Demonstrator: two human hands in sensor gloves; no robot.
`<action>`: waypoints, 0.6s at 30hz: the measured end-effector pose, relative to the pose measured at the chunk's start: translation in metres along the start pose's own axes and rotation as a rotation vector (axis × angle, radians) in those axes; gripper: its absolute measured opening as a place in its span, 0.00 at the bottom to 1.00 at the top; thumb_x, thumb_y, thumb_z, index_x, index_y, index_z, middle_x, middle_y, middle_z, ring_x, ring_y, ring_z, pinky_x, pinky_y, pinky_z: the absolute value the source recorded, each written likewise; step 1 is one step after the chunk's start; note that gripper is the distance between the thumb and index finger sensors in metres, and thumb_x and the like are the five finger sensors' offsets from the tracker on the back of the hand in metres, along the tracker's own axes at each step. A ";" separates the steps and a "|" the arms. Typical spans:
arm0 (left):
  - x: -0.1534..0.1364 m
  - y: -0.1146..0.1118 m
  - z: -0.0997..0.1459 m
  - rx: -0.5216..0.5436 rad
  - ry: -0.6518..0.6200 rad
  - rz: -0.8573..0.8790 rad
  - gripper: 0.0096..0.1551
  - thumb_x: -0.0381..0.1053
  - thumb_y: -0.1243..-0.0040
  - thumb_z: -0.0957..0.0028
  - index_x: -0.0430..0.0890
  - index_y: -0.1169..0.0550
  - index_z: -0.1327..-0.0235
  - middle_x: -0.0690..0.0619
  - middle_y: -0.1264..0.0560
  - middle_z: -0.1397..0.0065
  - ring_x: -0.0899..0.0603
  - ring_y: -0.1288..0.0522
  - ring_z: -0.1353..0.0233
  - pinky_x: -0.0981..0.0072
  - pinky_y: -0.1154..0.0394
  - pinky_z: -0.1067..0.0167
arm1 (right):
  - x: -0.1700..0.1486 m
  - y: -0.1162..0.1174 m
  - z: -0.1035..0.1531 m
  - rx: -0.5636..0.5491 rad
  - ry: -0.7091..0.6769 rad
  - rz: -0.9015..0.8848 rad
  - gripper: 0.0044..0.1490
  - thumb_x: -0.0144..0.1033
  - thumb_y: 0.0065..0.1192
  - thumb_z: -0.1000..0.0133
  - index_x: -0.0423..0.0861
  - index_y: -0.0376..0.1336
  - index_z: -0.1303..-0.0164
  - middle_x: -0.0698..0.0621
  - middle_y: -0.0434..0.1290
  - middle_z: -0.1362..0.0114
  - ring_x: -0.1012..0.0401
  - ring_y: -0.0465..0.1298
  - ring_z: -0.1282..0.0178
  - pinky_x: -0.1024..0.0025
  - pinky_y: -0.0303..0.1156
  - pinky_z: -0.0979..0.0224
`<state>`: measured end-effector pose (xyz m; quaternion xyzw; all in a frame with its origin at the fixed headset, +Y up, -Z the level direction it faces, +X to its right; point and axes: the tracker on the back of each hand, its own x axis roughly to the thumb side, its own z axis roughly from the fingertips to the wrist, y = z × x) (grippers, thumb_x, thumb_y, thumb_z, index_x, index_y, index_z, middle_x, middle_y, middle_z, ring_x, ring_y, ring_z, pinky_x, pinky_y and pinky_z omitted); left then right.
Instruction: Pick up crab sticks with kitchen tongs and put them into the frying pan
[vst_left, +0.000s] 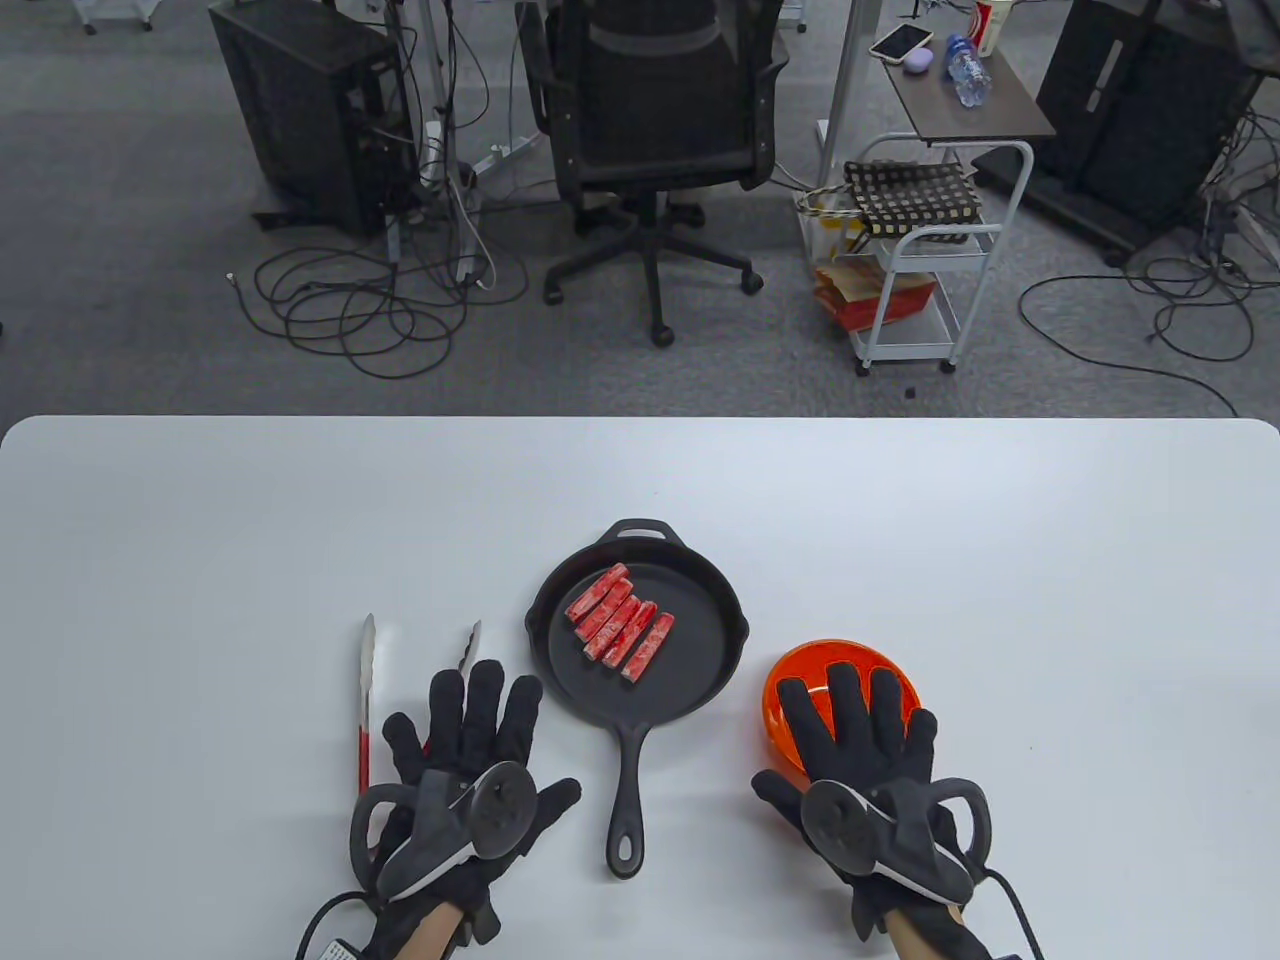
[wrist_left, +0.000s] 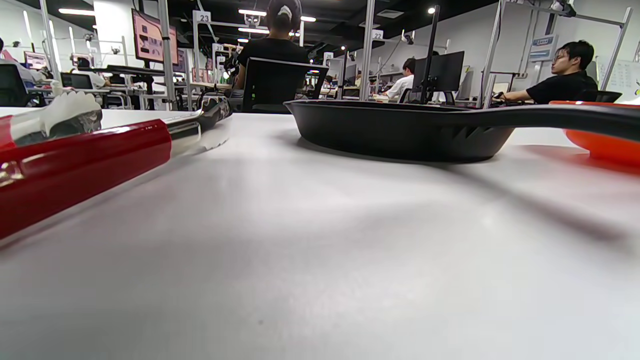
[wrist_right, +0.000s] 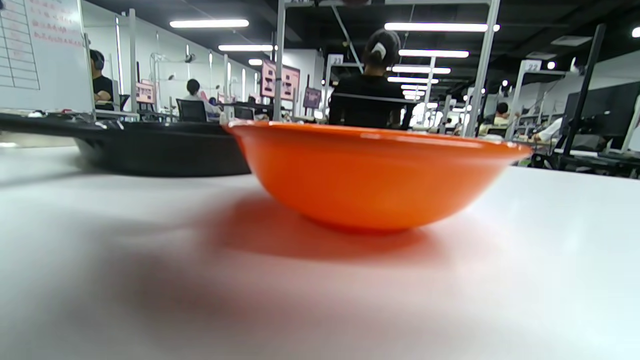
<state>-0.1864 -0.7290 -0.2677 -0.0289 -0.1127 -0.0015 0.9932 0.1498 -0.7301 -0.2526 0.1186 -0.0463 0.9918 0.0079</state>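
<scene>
Several red crab sticks lie side by side in the black frying pan, whose handle points toward me. Red-handled metal tongs lie spread apart on the table left of the pan; in the left wrist view the tongs fill the left side. My left hand lies flat with straight fingers over the tongs' right arm. My right hand lies flat with fingers spread over the near part of the orange bowl. The bowl fills the right wrist view. Neither hand shows in the wrist views.
The white table ends at a far edge, beyond which stand an office chair, a white cart and floor cables. The pan sits between the tongs and the bowl.
</scene>
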 end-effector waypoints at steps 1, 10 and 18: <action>0.000 0.000 0.000 -0.002 -0.002 0.001 0.61 0.84 0.61 0.47 0.56 0.67 0.15 0.46 0.70 0.13 0.28 0.68 0.14 0.18 0.61 0.33 | 0.000 0.000 0.000 0.007 0.001 0.000 0.53 0.70 0.24 0.39 0.51 0.30 0.08 0.31 0.36 0.09 0.27 0.37 0.17 0.19 0.45 0.28; 0.001 -0.001 -0.001 -0.018 -0.007 0.012 0.60 0.83 0.61 0.47 0.56 0.67 0.15 0.45 0.69 0.12 0.28 0.68 0.14 0.18 0.60 0.33 | -0.001 0.001 -0.001 0.006 0.003 -0.006 0.53 0.69 0.24 0.38 0.50 0.30 0.08 0.31 0.36 0.09 0.27 0.37 0.17 0.19 0.45 0.28; 0.002 -0.002 -0.002 -0.029 -0.006 0.029 0.60 0.83 0.60 0.47 0.55 0.66 0.15 0.45 0.68 0.12 0.28 0.66 0.14 0.18 0.60 0.33 | -0.001 0.002 -0.001 0.017 0.005 -0.011 0.53 0.69 0.25 0.38 0.50 0.30 0.08 0.31 0.36 0.09 0.27 0.37 0.17 0.19 0.45 0.28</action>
